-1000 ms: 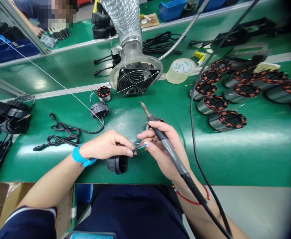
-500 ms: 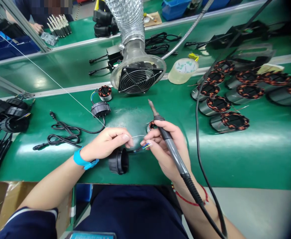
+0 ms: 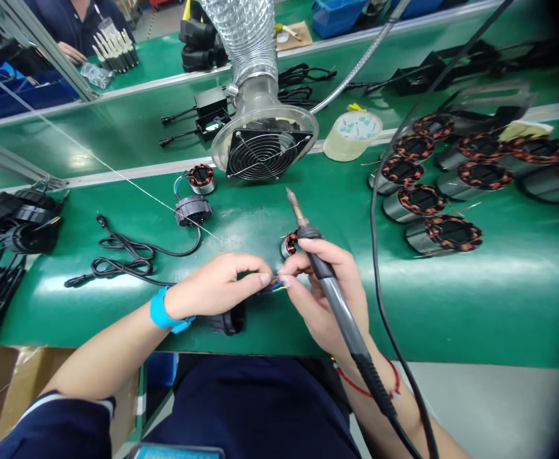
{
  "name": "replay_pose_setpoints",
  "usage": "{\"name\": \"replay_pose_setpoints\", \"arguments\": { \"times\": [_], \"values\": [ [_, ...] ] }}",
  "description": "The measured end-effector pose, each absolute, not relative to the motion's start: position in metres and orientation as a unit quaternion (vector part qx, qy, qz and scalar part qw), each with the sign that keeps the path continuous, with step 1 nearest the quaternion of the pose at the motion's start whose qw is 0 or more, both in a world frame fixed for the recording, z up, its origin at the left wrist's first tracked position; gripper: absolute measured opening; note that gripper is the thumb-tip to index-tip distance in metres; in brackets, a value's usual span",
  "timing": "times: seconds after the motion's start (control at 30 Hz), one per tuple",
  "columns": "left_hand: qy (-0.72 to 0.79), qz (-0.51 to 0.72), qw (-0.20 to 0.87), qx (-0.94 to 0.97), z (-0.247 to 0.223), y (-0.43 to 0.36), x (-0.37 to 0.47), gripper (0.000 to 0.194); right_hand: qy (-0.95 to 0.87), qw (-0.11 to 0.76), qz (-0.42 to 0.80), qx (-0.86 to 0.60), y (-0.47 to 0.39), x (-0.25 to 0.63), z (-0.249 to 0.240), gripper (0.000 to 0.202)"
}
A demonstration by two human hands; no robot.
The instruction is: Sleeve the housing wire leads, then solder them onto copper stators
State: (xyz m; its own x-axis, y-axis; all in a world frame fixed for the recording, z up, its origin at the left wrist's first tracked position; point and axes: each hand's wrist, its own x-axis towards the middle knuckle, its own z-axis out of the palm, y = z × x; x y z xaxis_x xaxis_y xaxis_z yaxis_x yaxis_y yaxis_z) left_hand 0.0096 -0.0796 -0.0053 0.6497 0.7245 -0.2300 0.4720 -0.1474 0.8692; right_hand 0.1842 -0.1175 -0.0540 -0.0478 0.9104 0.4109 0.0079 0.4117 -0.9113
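Observation:
My right hand grips a soldering iron, its tip pointing up and away from me. The thumb and fingertips of that hand also pinch thin coloured wires. From the left, my left hand meets them, thumb and forefinger closed on the wire ends. Below it, a black round housing lies on its side, partly covered by the hand. A small copper-wound stator stands just beyond my right fingers, half hidden. A thin solder wire slants down from the upper left, its end above my left hand.
A fume extractor hangs ahead. Tape roll and several stators stand right. Another stator, a capped housing and black cable lie left. The iron's cord crosses the right side. A co-worker's hand is beyond.
My left hand has let go of the solder wire and moved right, its fingertips now meeting those of my right hand at the wires. The soldering iron stays in my right hand.

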Motion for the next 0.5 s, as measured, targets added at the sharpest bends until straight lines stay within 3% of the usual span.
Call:
{"name": "replay_pose_setpoints", "arguments": {
  "times": [0.17, 0.5],
  "values": [
    [0.409, 0.125, 0.686, 0.589, 0.001, -0.08, 0.017, 0.017, -0.615, 0.584, 0.357, -0.392, -0.116, 0.185, -0.051, 0.046],
    [0.535, 0.151, 0.613, 0.562, -0.017, -0.041, 0.035, 0.01, -0.629, 0.533, 0.241, -0.513, -0.112, 0.215, -0.061, 0.045]
  ]
}}
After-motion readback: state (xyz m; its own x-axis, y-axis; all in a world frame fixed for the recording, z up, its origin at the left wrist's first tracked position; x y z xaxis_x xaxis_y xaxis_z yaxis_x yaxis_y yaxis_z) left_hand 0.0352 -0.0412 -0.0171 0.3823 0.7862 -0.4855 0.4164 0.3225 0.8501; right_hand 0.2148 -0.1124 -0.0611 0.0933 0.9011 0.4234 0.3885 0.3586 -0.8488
